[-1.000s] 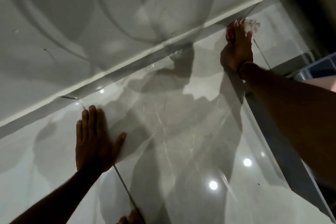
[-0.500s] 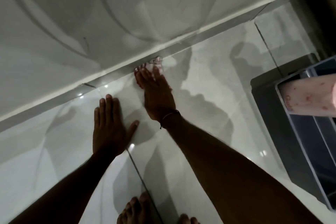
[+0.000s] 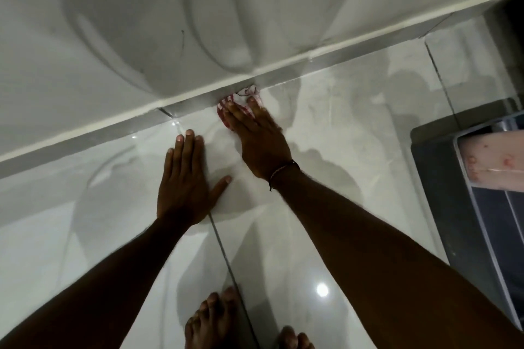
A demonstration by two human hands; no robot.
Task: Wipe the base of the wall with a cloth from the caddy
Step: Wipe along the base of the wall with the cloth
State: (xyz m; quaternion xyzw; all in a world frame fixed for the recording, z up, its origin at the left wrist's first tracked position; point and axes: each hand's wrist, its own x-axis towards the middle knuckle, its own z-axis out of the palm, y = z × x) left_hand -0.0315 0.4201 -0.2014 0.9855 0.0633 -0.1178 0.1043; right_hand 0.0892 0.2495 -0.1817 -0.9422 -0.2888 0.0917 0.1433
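Head view: wiping along the skirting, right hand (image 3: 262,140) on the cloth (image 3: 241,103), left hand (image 3: 185,181) braced

The right hand lies flat with fingers spread, pressing a crumpled red-and-white cloth against the grey skirting strip (image 3: 354,49) at the foot of the wall (image 3: 113,37); the cloth sits just beyond the fingertips, touching the strip. The left hand rests open and empty, palm down on the glossy pale floor tile (image 3: 340,150), near and to the left of the right. The strip's long axis runs from lower left to upper right, so the stroke, as judged, follows that line, and the right hand is the nearer to it. A grey caddy (image 3: 442,178), hard-edged and boxy, stands well apart at the right edge, a pale spotted fabric (image 3: 493,161) in it
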